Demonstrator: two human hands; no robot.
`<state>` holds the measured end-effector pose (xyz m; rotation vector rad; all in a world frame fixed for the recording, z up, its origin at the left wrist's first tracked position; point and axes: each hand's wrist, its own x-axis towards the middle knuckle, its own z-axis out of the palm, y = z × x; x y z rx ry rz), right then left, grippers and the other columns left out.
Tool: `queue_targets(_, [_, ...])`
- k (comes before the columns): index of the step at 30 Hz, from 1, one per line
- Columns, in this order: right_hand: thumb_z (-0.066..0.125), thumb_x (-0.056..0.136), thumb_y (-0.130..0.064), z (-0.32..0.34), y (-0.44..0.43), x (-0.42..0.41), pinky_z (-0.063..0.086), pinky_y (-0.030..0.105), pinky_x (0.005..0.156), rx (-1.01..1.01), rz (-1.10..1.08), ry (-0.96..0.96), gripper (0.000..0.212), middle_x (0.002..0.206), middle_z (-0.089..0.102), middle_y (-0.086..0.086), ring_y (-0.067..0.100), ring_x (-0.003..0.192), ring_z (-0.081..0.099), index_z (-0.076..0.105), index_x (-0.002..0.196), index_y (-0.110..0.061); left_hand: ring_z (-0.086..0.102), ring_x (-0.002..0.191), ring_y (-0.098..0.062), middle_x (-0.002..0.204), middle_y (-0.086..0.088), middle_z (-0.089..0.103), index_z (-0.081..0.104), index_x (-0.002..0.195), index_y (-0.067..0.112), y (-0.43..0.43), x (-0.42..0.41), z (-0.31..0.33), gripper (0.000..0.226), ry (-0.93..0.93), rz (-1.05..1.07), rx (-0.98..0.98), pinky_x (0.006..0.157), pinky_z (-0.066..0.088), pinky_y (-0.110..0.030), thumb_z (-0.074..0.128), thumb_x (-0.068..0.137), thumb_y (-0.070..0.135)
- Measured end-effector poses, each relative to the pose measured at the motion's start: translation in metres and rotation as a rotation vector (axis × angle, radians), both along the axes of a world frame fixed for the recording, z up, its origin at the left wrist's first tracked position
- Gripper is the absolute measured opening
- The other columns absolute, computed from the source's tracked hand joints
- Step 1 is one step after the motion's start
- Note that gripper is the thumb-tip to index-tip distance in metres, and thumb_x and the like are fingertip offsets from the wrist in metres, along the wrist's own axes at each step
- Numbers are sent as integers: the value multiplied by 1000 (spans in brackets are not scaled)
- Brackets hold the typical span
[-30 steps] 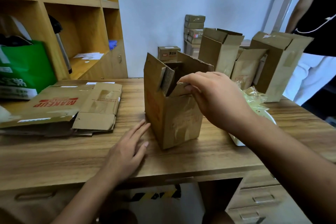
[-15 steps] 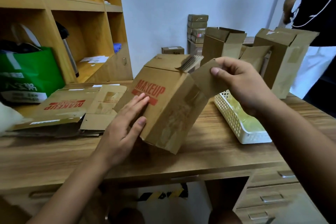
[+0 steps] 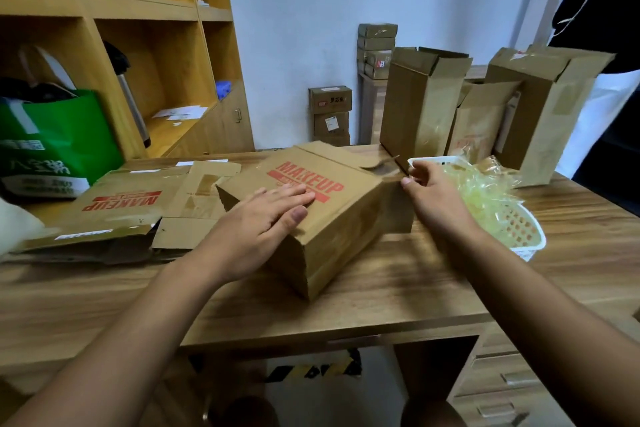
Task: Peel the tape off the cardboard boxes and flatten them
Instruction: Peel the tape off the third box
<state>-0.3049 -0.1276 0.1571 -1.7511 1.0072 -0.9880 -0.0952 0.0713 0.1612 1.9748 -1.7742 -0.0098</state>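
**Cardboard box tipped over, not yet flat**

Cardboard box [image 3: 332, 218] with red MAKEUP lettering lies tilted on its side near the middle of the desk [image 3: 381, 295], and both our hands are on it. Our left hand [image 3: 263, 218] lies flat on the printed face, fingers straight and pressing down. Our right hand [image 3: 433, 198] is at the far end, thumb and fingers closed on the edge of the end flap [image 3: 394, 208]. Motion blur keeps us from telling whether any tape is caught in that pinch.

We judge the job to be somewhere in the middle. To our left, a stack of flattened boxes [image 3: 138, 204] lies on the desk, so those look done. A white basket [image 3: 526, 243] just to the right of the box holds a heap of crumpled clear tape [image 3: 485, 191], which looks like what has come off. This box holds its shape, so the collapse is left to do. Behind the basket stand three taller boxes [image 3: 422, 107], open at the top and with glossy tape patches on their sides; these appear untouched.

The desk is wood-grain, with drawers [image 3: 512, 392] under its right side. A wooden shelf unit [image 3: 156, 45] stands at the left with a green bag [image 3: 62, 142] in front of it. Small cartons [image 3: 377, 48] are piled against the pale wall, and another person [image 3: 602, 10] stands at the far right.
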Motion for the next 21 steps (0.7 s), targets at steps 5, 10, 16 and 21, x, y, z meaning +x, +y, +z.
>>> queue_targets(5, [52,101,-6,-9,14,-2,32,23,111,-132,-22,-17,53,149,47,-2,4,130,41,40,152,-16,20,141,15,151,29,38,45,144,49,-8,4,-7,56,-9,16,-47,119,11,-24,19,97,66])
queue_targets(10, [51,88,1,-41,48,-10,43,19,102,-383,-9,-166,44,121,60,-5,6,115,57,57,125,-22,24,136,19,145,31,42,50,142,44,-11,0,-14,51,5,31,-163,114,15,-22,23,100,55])
queue_targets(16, [40,89,19,-97,62,4,55,31,88,192,101,-363,42,110,71,7,18,102,68,55,107,-16,33,138,8,144,26,46,53,142,38,-14,-3,-20,56,-12,42,-237,110,20,-24,21,99,54])
queue_targets(21, [40,92,14,-98,60,18,55,24,78,360,77,-432,35,106,74,6,14,96,72,55,104,-15,30,133,14,142,28,46,51,140,41,-15,-2,-25,51,-41,57,-278,106,9,-6,21,100,52])
